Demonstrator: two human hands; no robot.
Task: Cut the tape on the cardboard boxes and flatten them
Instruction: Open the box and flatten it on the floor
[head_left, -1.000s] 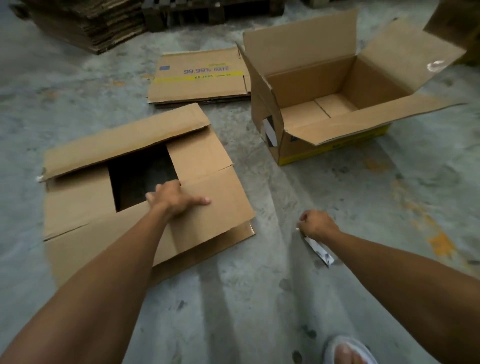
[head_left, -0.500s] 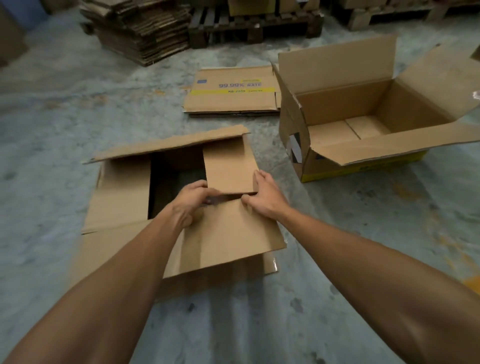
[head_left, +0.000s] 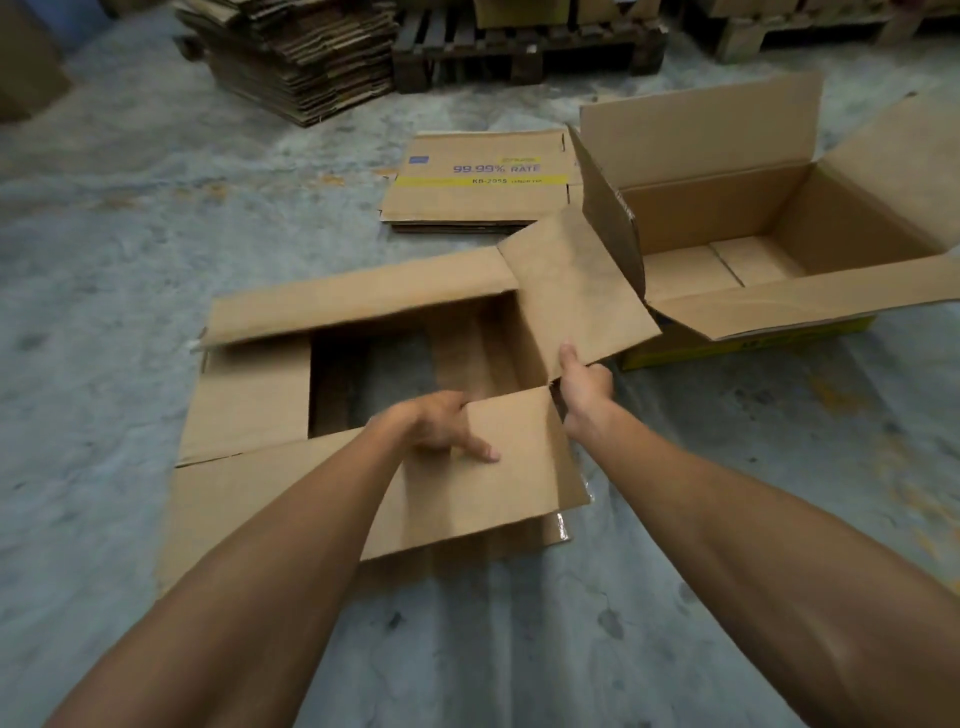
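A brown cardboard box stands on the concrete floor in front of me with its top flaps partly spread. My left hand grips the edge of the near flap, fingers hooked over it and thumb on top. My right hand holds the lower corner of the right side flap, which is lifted and swung outward. A second box sits open at the right, its flaps standing out. The cutter is not visible in either hand.
A flattened box with a yellow stripe and "99.99% RATE" print lies on the floor behind. A stack of flattened cardboard and wooden pallets stand at the back. Bare concrete floor spreads to the left.
A second ago my right hand was off to the side holding a white cutter; it then came to the box. The right side flap has now been lifted and swung open.
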